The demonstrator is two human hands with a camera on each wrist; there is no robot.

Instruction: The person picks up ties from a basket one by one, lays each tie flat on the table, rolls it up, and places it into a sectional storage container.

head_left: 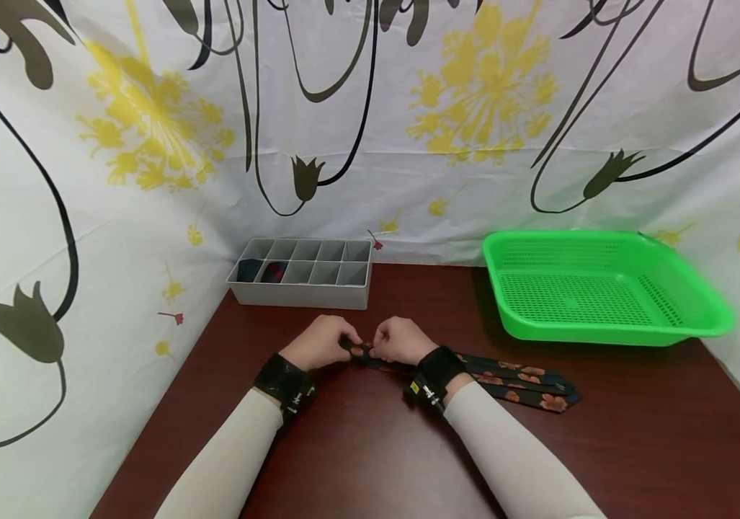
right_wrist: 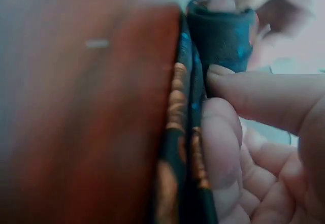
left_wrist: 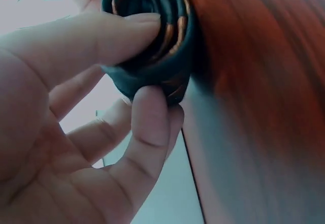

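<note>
The left hand [head_left: 321,344] and the right hand [head_left: 400,340] meet over the middle of the dark reddish-brown wooden table [head_left: 370,454], both pinching the rolled end of a dark necktie patterned with orange flowers [head_left: 519,380]. In the left wrist view the thumb and curled fingers [left_wrist: 150,117] of the left hand clamp the tight spiral of the roll [left_wrist: 152,31] from either side. In the right wrist view the right hand's thumb and fingers [right_wrist: 223,137] press against the roll [right_wrist: 221,36] and the flat strip running off it. The unrolled length of the tie lies flat on the table, trailing away from the grip to the person's right, past the right wrist. Beyond the grip and slightly left stands a grey plastic divided organiser box [head_left: 301,272], with dark rolled items in two of its left compartments. Farther right of the grip sits a bright green perforated plastic basket [head_left: 603,288].
</note>
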